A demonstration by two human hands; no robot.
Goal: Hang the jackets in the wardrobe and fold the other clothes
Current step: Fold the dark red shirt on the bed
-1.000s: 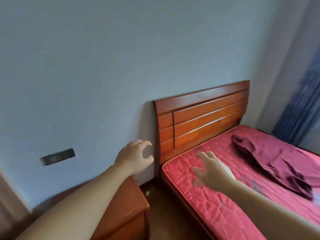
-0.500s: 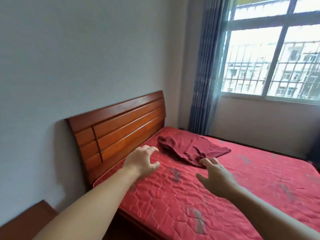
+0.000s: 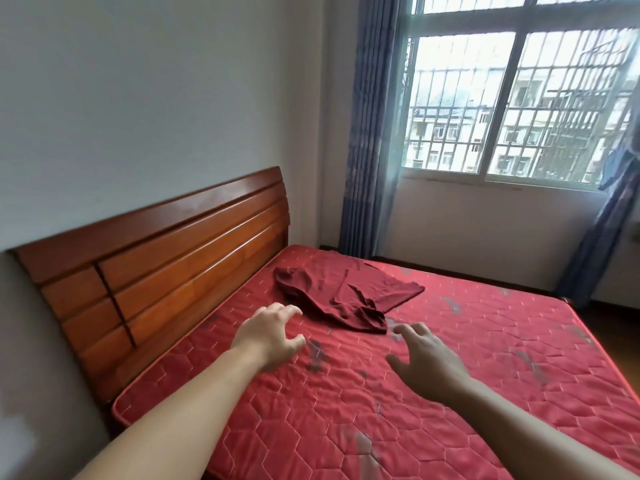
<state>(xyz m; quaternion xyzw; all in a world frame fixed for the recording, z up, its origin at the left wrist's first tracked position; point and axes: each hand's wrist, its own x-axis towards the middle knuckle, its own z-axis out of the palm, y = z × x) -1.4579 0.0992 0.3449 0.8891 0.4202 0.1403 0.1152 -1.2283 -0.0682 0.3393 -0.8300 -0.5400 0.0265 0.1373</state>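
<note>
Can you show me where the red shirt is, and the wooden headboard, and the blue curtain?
red shirt (image 3: 349, 295), head view, middle of the rumpled cloth.
wooden headboard (image 3: 180, 258), head view, middle slat.
blue curtain (image 3: 370, 133), head view, left curtain's folds.

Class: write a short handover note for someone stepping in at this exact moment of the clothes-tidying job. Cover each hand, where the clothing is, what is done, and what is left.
Left hand: open, fingers loosely spread, over the mattress, holding nothing.
Right hand: open, reaching forward, holding nothing.
Dark red garment: lies crumpled on the mattress near the headboard, just beyond both hands, untouched.
Done: nothing visible.
Left: pick up the garment and fold it. No jackets or wardrobe in view.
</note>
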